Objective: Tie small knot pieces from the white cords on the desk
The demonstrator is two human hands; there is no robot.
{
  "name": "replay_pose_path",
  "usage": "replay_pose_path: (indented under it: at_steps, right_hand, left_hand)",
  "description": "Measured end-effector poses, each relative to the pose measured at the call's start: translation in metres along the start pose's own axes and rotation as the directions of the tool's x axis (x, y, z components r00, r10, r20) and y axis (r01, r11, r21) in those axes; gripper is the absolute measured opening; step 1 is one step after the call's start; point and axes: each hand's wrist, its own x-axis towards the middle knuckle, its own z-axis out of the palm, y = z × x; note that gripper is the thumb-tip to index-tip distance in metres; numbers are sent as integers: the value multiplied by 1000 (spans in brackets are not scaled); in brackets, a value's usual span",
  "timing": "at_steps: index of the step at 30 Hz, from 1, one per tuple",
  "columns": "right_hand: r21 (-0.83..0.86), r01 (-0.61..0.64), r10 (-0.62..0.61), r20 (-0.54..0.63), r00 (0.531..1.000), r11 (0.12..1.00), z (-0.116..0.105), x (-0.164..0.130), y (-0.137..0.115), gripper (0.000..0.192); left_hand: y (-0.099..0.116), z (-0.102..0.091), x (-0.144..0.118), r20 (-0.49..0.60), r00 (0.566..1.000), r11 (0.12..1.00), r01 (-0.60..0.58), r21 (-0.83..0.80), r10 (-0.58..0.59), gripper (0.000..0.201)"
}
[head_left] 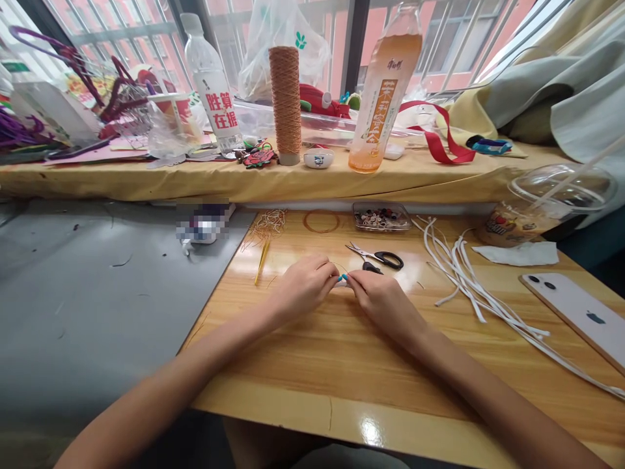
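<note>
My left hand (307, 281) and my right hand (383, 296) meet over the middle of the wooden table, both closed in a pinch. Between their fingertips shows a short bit of white cord (342, 284), mostly covered by the fingers. A thin brown thread (342, 266) arches up just above it, and which fingers pinch its ends I cannot tell. Just beyond my right hand lie black-handled scissors (388, 260) with blades apart. Yellow tweezers (262, 262) rest to the left of my left hand.
Several white cords (469, 280) and a phone (581, 316) lie to the right, near a plastic drink cup (517, 218). A clear box of beads (381, 217) and loose threads (271, 225) sit at the back. On the ledge stand a thread cone (286, 98) and bottles (385, 98).
</note>
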Motion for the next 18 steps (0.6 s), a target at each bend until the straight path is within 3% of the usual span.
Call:
replay_pose_path:
  at_steps: [3,6,9,12,15,18]
  right_hand:
    - [-83,-12,12,4,1000,996,5,-1,-1,28]
    - [-40,-74,72,-48,996,996,4,1,-5,29]
    - [203,-201,221,-81,972,958,-3,2,-9,34]
    - [475,-269,317,-21,948,838,-10,3,-7,35]
    - [515,-258,283,30,959,817,-13,3,-3,33]
    - [345,-165,160,44,986,924,-12,4,1,32]
  left_hand:
    - [12,5,-3,-68,998,1000,0,19,1,28]
    - [21,11,-7,-87,996,1000,-14,-1,14,27]
    - [23,14,-9,-57,998,994,-12,-109,6,25]
    - [19,13,-6,-16,997,956,72,-285,-80,21]
    - [7,10,0,53,984,915,175,-363,-167,18]
    - [-8,7,4,78,986,929,165,-332,-147,18]
